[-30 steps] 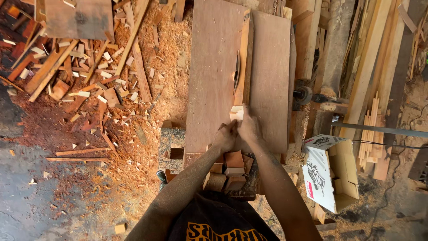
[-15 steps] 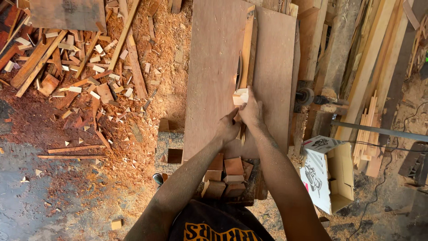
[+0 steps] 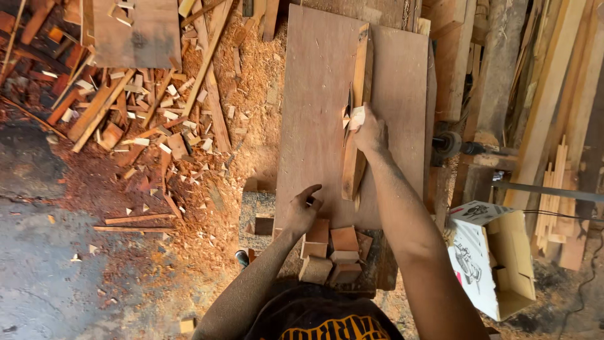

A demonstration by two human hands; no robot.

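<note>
My right hand (image 3: 370, 132) is closed on a small pale wood block (image 3: 356, 118) and presses it against a long upright wooden guide strip (image 3: 358, 107) on a flat brown table board (image 3: 314, 101). My left hand (image 3: 303, 209) rests with fingers spread at the board's near edge, just above a pile of reddish cut wood blocks (image 3: 330, 252). It holds nothing that I can see.
Sawdust and many wood offcuts (image 3: 145, 119) cover the ground to the left. Long planks (image 3: 553, 94) lean at the right. An open cardboard box (image 3: 497, 258) sits at lower right beside a metal shaft (image 3: 456, 146). Grey concrete floor (image 3: 56, 271) lies at lower left.
My right hand has pushed the small block farther away along the guide strip. My left hand has come off the block and dropped back to the board's near edge.
</note>
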